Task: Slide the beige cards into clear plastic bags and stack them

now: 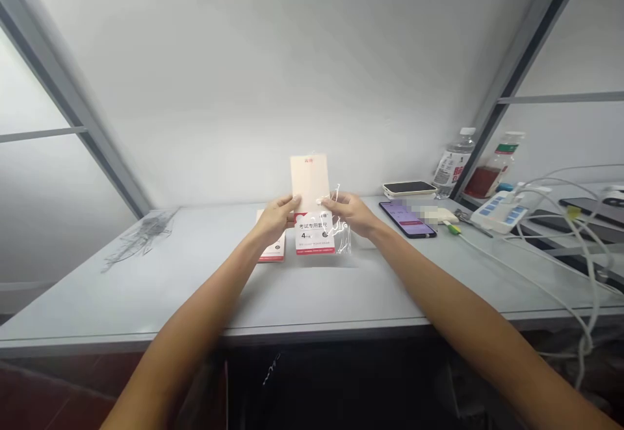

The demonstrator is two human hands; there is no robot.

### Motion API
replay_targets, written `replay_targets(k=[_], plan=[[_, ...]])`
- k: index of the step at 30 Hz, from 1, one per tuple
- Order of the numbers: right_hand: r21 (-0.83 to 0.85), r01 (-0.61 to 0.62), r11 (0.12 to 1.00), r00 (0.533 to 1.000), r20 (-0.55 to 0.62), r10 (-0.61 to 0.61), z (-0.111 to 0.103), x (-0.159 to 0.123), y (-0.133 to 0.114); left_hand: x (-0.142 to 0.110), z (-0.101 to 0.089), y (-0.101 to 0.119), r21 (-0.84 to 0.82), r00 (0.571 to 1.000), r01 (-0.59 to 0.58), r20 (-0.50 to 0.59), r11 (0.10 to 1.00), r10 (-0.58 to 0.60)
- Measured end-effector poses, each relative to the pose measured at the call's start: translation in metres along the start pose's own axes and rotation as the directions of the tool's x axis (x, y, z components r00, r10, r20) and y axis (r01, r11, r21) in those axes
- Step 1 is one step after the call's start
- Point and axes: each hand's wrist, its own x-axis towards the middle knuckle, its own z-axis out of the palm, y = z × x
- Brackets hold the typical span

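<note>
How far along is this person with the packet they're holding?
Probably partway. The left hand and right hand hold a pale card above a red-edged ruler-set panel; crinkled clear plastic hangs at its right, so the wrapping looks unfinished. A similar packet lies on the desk, perhaps done, though it is partly hidden.

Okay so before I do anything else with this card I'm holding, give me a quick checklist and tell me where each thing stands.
1. Left hand gripping the cream card: ok.
2. Right hand gripping its other side: ok.
3. Cream card fully free of the clear plastic: cannot tell.
4. Second red-edged card fully in view: not ok, left hand partly covers it.
5. Lit phone apart from both hands: ok.
6. Clear bottle capped: ok.
</note>
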Motion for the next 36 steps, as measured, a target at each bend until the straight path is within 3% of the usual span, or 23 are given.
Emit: replay_targets(k=[11, 13, 19, 27, 36], plan=[[-0.023, 0.001, 1.000, 0.999, 0.036, 0.000, 0.014, -0.004, 0.004, 0.002, 0.002, -0.004, 0.043, 0.975, -0.010, -0.219, 0.999, 0.019], [-0.007, 0.008, 1.000, 1.000, 0.016, -0.008, 0.016, -0.004, 0.004, 0.001, 0.003, -0.003, 0.036, 0.977, -0.028, -0.210, 0.999, 0.035], [0.061, 0.016, 0.998, 0.997, -0.072, -0.012, 0.012, -0.001, 0.004, 0.001, 0.000, -0.001, 0.031, 0.999, -0.016, -0.037, 0.999, 0.017], [0.096, -0.005, 0.995, 0.999, 0.047, 0.001, 0.020, -0.006, 0.003, 0.001, 0.005, -0.003, 0.048, 0.974, -0.012, -0.225, 0.999, 0.023], [0.181, -0.044, 0.982, 0.997, 0.070, 0.032, 0.020, -0.006, 0.001, -0.001, 0.009, -0.001, 0.042, 0.966, -0.077, -0.243, 0.996, 0.085]])
